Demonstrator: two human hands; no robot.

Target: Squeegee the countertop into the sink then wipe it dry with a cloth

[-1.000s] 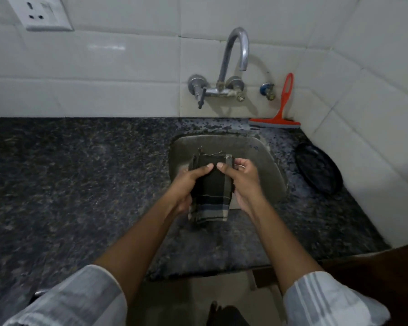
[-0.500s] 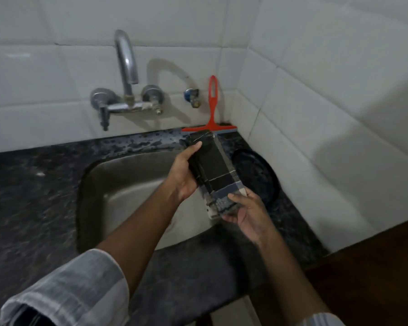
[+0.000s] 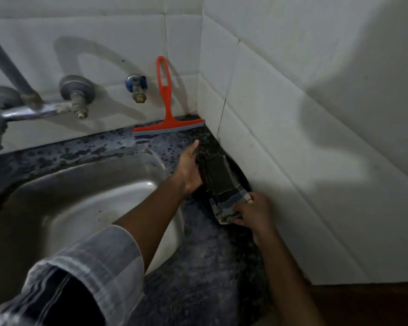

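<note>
A folded dark cloth (image 3: 220, 182) with a pale striped end lies over a black plate (image 3: 242, 176) on the speckled dark countertop (image 3: 198, 267), right of the steel sink (image 3: 85, 203). My left hand (image 3: 189, 170) grips the cloth's left edge. My right hand (image 3: 252, 211) pinches the striped near end. An orange squeegee (image 3: 166, 109) leans upright against the back wall tiles, blade on the counter, beyond my hands.
A metal tap (image 3: 33, 107) and a blue-handled valve (image 3: 137, 87) stick out of the back wall. White tiled walls meet in a corner close to the right of the cloth. A dark wooden surface (image 3: 368, 304) lies at the bottom right.
Both hands carried the folded cloth from over the sink to the right, down over the black plate near the corner. The view turned right with them.
</note>
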